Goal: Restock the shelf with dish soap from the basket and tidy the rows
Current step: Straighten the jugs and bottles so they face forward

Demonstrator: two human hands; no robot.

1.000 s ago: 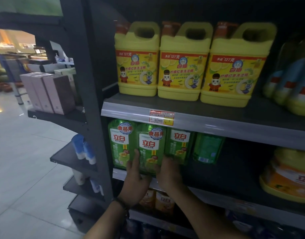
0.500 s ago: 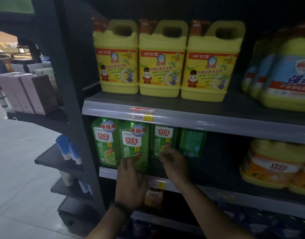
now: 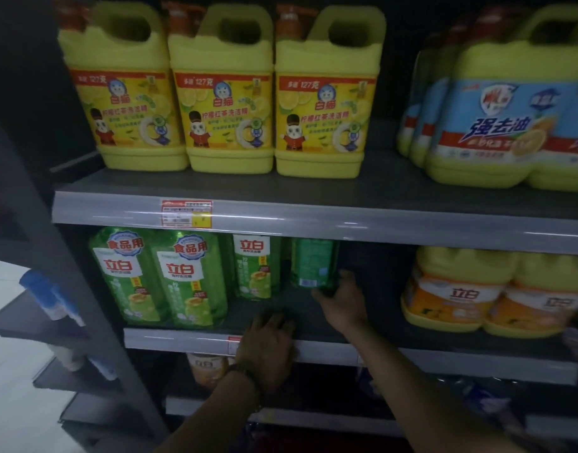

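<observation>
- Landmark here is the middle shelf [image 3: 313,308], the one holding the green dish soap bottles.
- Two green bottles [image 3: 163,276] stand at that shelf's front left edge, labels facing out, so this part looks done.
- A third bottle [image 3: 256,266] sits further back on it, and to its right a fourth bottle [image 3: 313,261] is turned back-label-out (barcode side showing), so the row still needs pulling forward and facing.
- The right hand [image 3: 341,304] is reaching in and curled around the base of that backwards bottle; I'd call it a grip, though the fingers are partly hidden.
- The left hand [image 3: 268,344] lies flat and loose on the shelf's front lip, holding nothing.
- No basket in view, so I can't tell how much stock is left to go up. There's a wide bare stretch on the shelf between the green bottles and the orange jugs [image 3: 477,295] off to the right.
- Versus half a second ago: the right hand has shifted from the third bottle over to the backwards one, and the left hand has dropped off the second front bottle to the shelf edge. The view has moved closer too.
</observation>
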